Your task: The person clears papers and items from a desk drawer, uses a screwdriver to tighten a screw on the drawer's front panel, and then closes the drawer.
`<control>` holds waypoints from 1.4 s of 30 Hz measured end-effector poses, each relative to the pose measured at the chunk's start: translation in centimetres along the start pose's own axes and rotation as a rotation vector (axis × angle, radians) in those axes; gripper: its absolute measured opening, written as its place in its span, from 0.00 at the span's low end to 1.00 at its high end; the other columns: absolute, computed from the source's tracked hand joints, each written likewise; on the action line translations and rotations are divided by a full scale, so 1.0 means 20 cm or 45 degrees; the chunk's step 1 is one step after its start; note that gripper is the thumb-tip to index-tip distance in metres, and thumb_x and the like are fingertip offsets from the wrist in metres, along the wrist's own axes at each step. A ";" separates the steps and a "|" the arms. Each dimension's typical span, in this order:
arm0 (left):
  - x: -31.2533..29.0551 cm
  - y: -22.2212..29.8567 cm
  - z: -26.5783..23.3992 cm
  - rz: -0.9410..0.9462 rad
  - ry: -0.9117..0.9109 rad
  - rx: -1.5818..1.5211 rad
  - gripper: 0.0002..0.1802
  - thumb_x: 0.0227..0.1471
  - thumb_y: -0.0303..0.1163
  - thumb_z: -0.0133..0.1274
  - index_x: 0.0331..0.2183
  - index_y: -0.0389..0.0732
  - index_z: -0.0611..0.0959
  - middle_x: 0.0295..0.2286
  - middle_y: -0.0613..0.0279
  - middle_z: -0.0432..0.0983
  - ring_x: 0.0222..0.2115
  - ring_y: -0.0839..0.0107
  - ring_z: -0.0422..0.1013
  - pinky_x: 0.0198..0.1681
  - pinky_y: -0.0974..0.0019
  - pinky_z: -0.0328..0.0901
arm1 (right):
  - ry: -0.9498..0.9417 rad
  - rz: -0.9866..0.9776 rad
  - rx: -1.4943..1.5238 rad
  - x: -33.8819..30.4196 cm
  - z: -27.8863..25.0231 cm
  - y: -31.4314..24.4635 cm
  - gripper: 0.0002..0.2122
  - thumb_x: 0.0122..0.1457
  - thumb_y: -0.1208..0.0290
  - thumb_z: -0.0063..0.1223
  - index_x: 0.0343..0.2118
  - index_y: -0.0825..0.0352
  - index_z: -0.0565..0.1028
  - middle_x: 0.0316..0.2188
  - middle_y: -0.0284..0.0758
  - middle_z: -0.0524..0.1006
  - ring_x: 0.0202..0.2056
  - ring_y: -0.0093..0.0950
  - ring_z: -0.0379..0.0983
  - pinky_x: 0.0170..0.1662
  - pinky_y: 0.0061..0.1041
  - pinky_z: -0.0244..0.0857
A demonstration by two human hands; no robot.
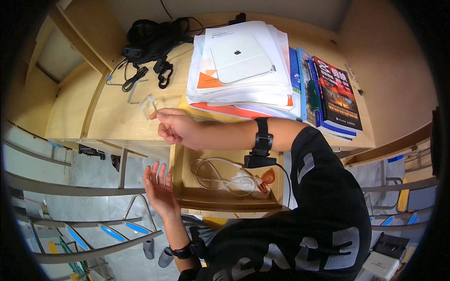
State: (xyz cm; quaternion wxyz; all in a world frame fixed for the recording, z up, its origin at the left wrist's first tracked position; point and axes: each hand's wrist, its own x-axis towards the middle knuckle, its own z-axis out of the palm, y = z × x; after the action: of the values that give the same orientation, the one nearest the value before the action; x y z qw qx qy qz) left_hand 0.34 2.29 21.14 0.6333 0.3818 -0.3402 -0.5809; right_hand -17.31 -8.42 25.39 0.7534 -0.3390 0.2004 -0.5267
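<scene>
My right hand [177,125] reaches over the front of the wooden desktop, thumb and index finger pinched on the thin stem of a small translucent thing [149,103]. Blur hides the exact kind of that thing. My left hand [162,193] hangs in front of the desk, palm turned up, fingers apart and holding nothing. Between my arms, a drawer [206,196] stands pulled out below the desktop. Inside lie a coiled white cable [201,175] and an orange-brown item [268,177] by some white crumpled material.
A paper stack [241,93] carries a silver device [241,61]; books [340,93] lie to its right. Black straps and gear [150,40] with cables occupy the back left. Metal rails [93,187] run at the lower left; slippers [165,257] lie on the floor.
</scene>
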 end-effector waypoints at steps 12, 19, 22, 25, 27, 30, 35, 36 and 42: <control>0.01 -0.01 -0.10 -0.102 -0.234 0.130 0.20 0.59 0.39 0.46 0.49 0.40 0.70 0.51 0.60 0.68 0.48 0.67 0.67 0.50 0.65 0.62 | -0.591 0.316 -0.923 -0.17 0.30 -0.09 0.10 0.54 0.72 0.48 0.34 0.71 0.77 0.19 0.32 0.76 0.19 0.21 0.71 0.24 0.20 0.64; 0.01 0.05 0.02 -0.334 -0.435 0.338 0.08 0.56 0.27 0.46 0.35 0.34 0.78 0.29 0.61 0.75 0.31 0.74 0.69 0.37 0.73 0.63 | -1.030 -0.155 -1.691 -0.71 0.47 -0.63 0.06 0.57 0.72 0.52 0.35 0.67 0.75 0.25 0.35 0.78 0.27 0.30 0.75 0.32 0.25 0.67; 0.02 -0.03 -0.04 -0.221 -0.640 0.486 0.09 0.57 0.28 0.46 0.34 0.33 0.78 0.29 0.63 0.74 0.32 0.76 0.68 0.39 0.73 0.63 | -0.010 -0.299 -1.882 -0.95 0.30 -0.78 0.09 0.58 0.71 0.52 0.39 0.69 0.76 0.30 0.33 0.78 0.31 0.23 0.74 0.34 0.22 0.68; -0.04 0.04 0.05 -0.249 -0.722 0.549 0.08 0.57 0.27 0.46 0.33 0.33 0.78 0.28 0.64 0.74 0.32 0.76 0.68 0.39 0.74 0.62 | 1.317 -0.022 -1.811 -1.09 0.21 -0.80 0.12 0.55 0.72 0.52 0.39 0.74 0.73 0.23 0.31 0.74 0.23 0.18 0.67 0.27 0.19 0.62; -0.08 0.04 0.10 -0.174 -0.853 0.564 0.07 0.56 0.25 0.47 0.33 0.32 0.78 0.27 0.62 0.75 0.31 0.75 0.69 0.39 0.73 0.63 | 1.349 -0.273 -2.127 -1.27 -0.10 -0.87 0.12 0.53 0.72 0.54 0.39 0.71 0.74 0.25 0.31 0.75 0.25 0.19 0.68 0.29 0.20 0.64; -0.09 0.02 0.08 -0.033 -1.057 0.816 0.05 0.55 0.22 0.48 0.34 0.31 0.78 0.26 0.60 0.76 0.30 0.74 0.71 0.37 0.72 0.65 | 1.468 -0.274 -2.478 -1.33 -0.33 -0.81 0.15 0.51 0.67 0.56 0.39 0.70 0.74 0.28 0.37 0.76 0.30 0.28 0.73 0.35 0.27 0.67; -0.11 0.01 0.10 0.108 -1.222 1.043 0.06 0.54 0.23 0.49 0.34 0.31 0.77 0.26 0.56 0.77 0.28 0.71 0.72 0.35 0.70 0.66 | 1.685 -0.076 -2.821 -1.25 -0.34 -0.73 0.21 0.50 0.60 0.55 0.41 0.72 0.73 0.35 0.50 0.76 0.41 0.47 0.73 0.47 0.40 0.66; -0.10 0.03 0.09 0.107 -1.215 1.078 0.06 0.54 0.23 0.49 0.34 0.31 0.78 0.26 0.56 0.77 0.28 0.71 0.72 0.35 0.70 0.66 | 1.755 -0.125 -3.016 -1.21 -0.33 -0.71 0.21 0.50 0.60 0.55 0.41 0.72 0.73 0.35 0.51 0.76 0.42 0.47 0.73 0.47 0.40 0.66; -0.08 0.00 0.08 0.120 -1.235 1.231 0.09 0.56 0.28 0.49 0.36 0.32 0.78 0.27 0.55 0.78 0.30 0.69 0.74 0.36 0.70 0.66 | 1.609 0.074 -2.912 -1.27 -0.39 -0.83 0.20 0.51 0.65 0.52 0.40 0.78 0.71 0.34 0.54 0.77 0.38 0.51 0.74 0.44 0.43 0.68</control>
State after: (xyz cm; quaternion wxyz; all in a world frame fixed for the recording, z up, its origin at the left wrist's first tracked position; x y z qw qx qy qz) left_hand -1.16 3.78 21.94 0.1925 0.3031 -0.8226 -0.4409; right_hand -42.58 9.28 30.68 -0.1720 -0.4749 0.8560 -0.1104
